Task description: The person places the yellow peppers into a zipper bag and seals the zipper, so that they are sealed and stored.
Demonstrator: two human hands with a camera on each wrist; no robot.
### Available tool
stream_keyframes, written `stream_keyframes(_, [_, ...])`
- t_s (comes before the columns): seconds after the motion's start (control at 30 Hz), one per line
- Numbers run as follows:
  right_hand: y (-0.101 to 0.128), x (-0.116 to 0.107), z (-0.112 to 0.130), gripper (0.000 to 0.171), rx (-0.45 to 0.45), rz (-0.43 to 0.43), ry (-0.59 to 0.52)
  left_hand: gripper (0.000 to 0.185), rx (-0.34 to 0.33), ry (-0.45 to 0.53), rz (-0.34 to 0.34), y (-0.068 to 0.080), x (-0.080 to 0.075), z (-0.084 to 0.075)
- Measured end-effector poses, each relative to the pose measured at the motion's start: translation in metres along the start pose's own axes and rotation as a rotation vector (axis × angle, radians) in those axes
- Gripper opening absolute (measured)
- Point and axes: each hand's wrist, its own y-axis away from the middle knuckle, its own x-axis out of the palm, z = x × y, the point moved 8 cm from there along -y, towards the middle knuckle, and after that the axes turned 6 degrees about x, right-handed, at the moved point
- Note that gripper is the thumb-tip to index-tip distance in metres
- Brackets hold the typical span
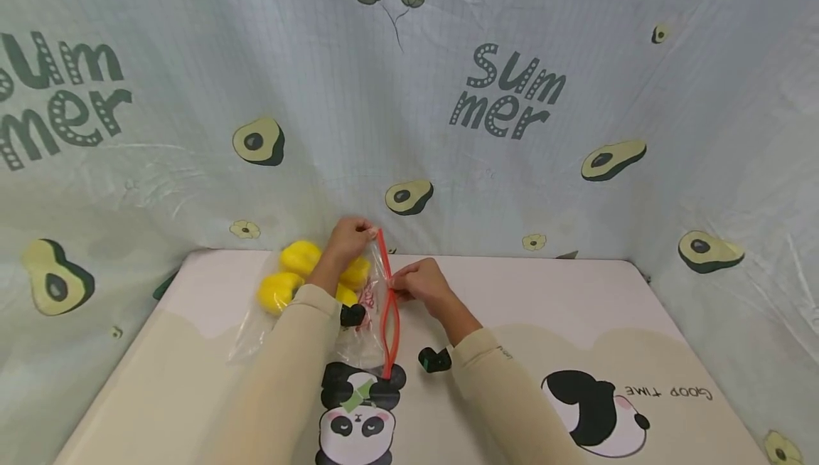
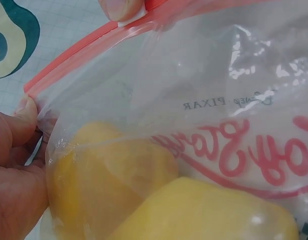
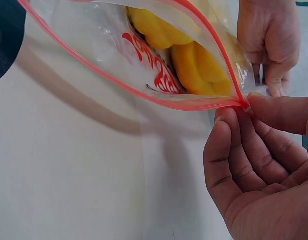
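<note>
A clear zip bag (image 1: 358,343) with a red zip edge (image 1: 393,337) and red lettering lies on the table. Several yellow bell peppers (image 1: 279,293) are inside it. At the far end of the zip, my left hand (image 1: 348,241) pinches the bag's corner; the left wrist view shows its thumb and fingers (image 2: 13,165) on that corner. My right hand (image 3: 259,170) pinches the zip partway along, thumb against fingers, a small whitish piece at the tips. The zip edges lie together between the hands. Nearer me they part, leaving a gap through which the peppers show.
The pale table (image 1: 512,308) carries panda prints, one (image 1: 358,422) just in front of the bag. A hanging sheet with avocado prints (image 1: 409,197) stands close behind the table and at both sides. A dark camera piece (image 1: 435,360) sits at the right wrist.
</note>
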Motion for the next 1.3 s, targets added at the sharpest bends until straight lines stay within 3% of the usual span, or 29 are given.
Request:
stream_keyframes(0.37, [0.0005, -0.0003, -0.0027, 0.018, 0.001, 0.001, -0.01, 0.024, -0.036, 0.022, -0.003, 0.0007, 0.0003, 0.0017])
stream_keyframes(1.3, [0.001, 0.0018, -0.0087, 0.018, -0.003, 0.033, -0.014, 0.024, 0.008, 0.03, -0.023, 0.0018, -0.0021, -0.0002])
